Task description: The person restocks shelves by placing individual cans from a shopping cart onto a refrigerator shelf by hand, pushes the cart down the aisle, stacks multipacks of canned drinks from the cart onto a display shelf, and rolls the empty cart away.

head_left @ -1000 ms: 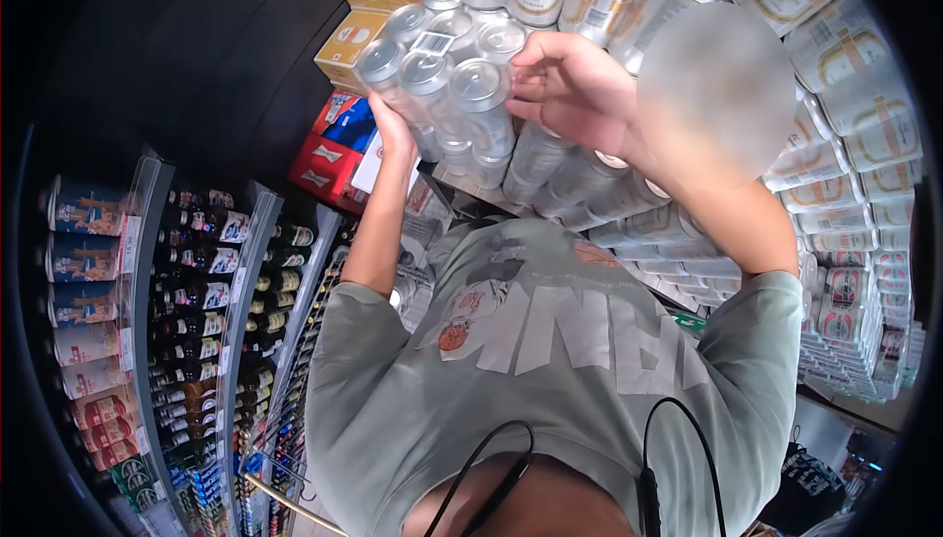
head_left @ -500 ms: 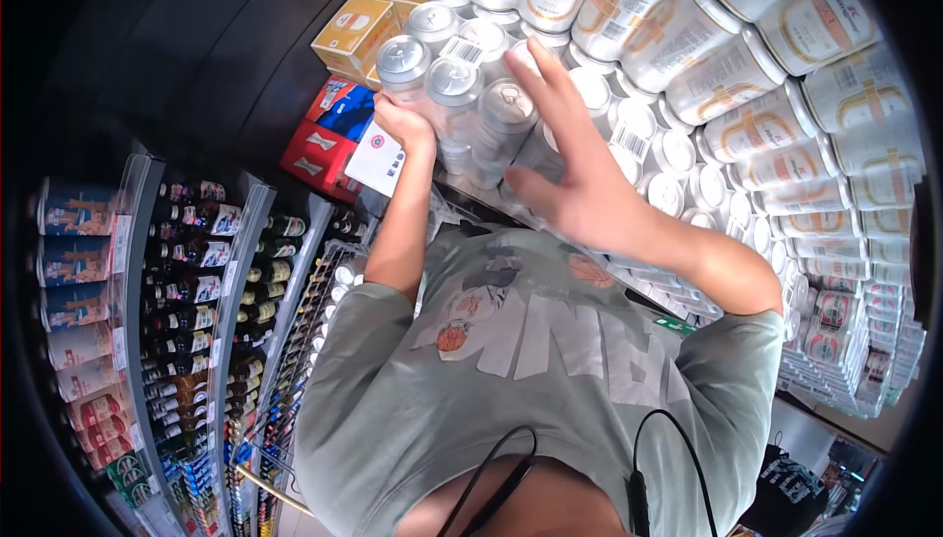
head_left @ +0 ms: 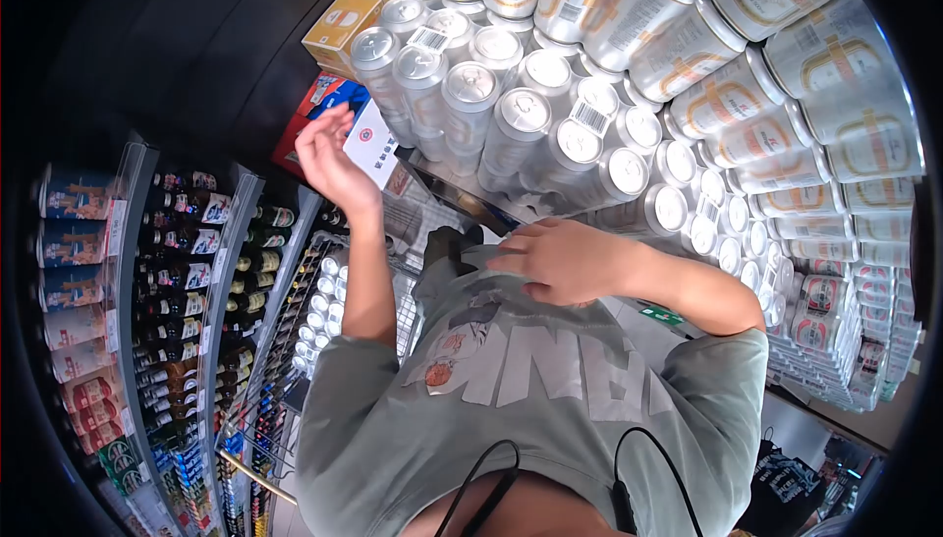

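Note:
My left hand (head_left: pixel 335 162) is raised in front of a white sign card (head_left: pixel 375 152), fingers loosely bent and nothing in them. Low before my shirt (head_left: pixel 530 380), my right hand (head_left: pixel 562 262) has its fingers stretched out, palm toward my body, also holding nothing. Beyond both hands stand film-wrapped packs of silver beer cans (head_left: pixel 470 85), upright with their lids and pull tabs showing. Barcode labels (head_left: pixel 429 39) lie on the film. Neither hand touches the cans.
Higher tiers of wrapped beer cans (head_left: pixel 678 70) rise behind and to the right. Yellow cartons (head_left: pixel 341 26) and a red and blue box (head_left: pixel 319 105) sit at the left end. Bottle shelves (head_left: pixel 177 291) and a wire cart (head_left: pixel 270 390) holding cans are on my left.
Both hands have come away from the can packs. My left hand moved left to in front of the sign card; my right hand dropped toward my shirt. The cans stay in their rows.

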### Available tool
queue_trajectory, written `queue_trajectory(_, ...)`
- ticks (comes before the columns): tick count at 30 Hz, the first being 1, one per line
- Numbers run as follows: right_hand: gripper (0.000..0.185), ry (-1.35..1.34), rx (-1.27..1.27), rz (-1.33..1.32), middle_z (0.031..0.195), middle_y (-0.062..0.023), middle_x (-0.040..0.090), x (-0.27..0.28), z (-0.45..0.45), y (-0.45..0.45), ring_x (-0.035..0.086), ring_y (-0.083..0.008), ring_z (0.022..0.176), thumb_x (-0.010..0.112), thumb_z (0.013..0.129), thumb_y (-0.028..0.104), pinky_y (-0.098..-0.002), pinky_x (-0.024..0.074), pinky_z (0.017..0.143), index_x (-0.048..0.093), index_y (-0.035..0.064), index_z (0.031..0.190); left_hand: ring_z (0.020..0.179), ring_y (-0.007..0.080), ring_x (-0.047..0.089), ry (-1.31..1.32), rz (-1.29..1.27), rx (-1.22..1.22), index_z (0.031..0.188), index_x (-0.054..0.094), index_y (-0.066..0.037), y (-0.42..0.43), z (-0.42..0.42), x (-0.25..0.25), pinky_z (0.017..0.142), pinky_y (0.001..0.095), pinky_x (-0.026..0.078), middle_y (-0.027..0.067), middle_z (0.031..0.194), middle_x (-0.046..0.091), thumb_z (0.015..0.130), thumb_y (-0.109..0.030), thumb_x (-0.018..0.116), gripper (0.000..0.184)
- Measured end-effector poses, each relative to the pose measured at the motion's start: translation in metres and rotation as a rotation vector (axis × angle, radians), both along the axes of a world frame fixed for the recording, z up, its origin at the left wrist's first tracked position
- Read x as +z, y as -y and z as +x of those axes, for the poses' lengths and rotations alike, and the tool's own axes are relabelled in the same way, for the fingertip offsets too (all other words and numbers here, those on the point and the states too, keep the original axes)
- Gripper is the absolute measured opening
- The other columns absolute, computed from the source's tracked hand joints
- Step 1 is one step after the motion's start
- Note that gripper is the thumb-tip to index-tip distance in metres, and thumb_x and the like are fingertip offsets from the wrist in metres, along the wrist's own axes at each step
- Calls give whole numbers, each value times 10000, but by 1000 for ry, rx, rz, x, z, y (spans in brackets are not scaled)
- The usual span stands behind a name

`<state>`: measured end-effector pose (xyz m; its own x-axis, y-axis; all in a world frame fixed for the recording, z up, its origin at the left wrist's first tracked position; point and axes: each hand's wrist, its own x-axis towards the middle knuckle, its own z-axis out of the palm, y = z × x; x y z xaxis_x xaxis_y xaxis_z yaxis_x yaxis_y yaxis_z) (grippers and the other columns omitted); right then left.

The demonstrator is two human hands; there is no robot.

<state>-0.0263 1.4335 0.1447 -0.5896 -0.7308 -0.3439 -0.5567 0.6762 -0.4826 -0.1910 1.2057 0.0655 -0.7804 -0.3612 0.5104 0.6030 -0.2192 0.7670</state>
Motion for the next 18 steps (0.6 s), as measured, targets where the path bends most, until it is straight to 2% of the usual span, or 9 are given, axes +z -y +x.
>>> queue_trajectory(1,498,27,-1,0,1313,-144,536,-8,7,-3,477,-328,1259,585,864,228,-440,394,1030,511,78,1332,875,262,609,-119,25,-123,1039,485,2,12,28,19,785,364,505,206,1023,602,992,-162,409,187)
queue_trajectory(2,500,55,1,5,1298,-140,542,-14,15,-5,486,-327,1246,582,866,238,-439,392,1032,507,79,1335,738,262,625,-248,44,-183,1040,487,-6,21,59,44,661,360,517,229,1002,613,973,-193,442,204)
queue_trajectory(3,500,58,19,17,1298,-140,542,-17,22,-6,486,-327,1246,582,866,238,-439,392,1032,507,79,1335,618,240,622,-410,128,-362,1068,486,-23,27,92,68,582,340,495,227,1071,616,962,-240,467,243)
queue_trajectory(4,517,51,20,46,1290,-140,544,-19,29,-5,490,-325,1239,584,865,244,-430,395,1032,493,81,1347,529,203,610,-521,98,-538,1190,475,-46,38,123,92,522,324,471,188,1165,608,964,-296,486,338)
queue_trajectory(5,535,46,24,74,1283,-140,546,-21,39,-3,495,-323,1232,587,863,251,-422,398,1031,479,84,1360,493,158,599,-542,61,-509,1310,431,-73,35,159,122,492,305,451,110,1248,593,976,-294,485,405)
queue_trajectory(7,542,41,38,-9,1287,-138,544,-37,60,2,514,-322,1207,594,861,252,-429,415,1006,477,82,1362,496,140,604,-729,124,-466,1372,401,-98,25,202,158,454,307,437,67,1277,584,986,-272,478,430)
queue_trajectory(10,546,64,55,-167,1313,-140,532,-59,87,18,527,-323,1193,599,869,261,-432,432,988,470,84,1370,476,130,564,-787,229,-386,1341,440,-117,17,254,182,438,313,425,40,1231,613,984,-229,486,377)
queue_trajectory(14,509,181,51,-298,1323,-155,535,-86,123,53,520,-333,1206,594,886,272,-418,437,995,489,84,1347,501,94,648,-831,58,-428,1225,488,-49,25,305,188,477,183,551,-65,1117,649,958,-220,518,318)
queue_trajectory(18,506,427,117,-365,1267,-161,573,-106,156,78,547,-348,1161,608,876,274,-417,458,960,500,62,1322,491,115,645,-726,-50,-366,1059,494,-17,44,359,200,484,195,559,-3,846,661,961,-199,495,206)
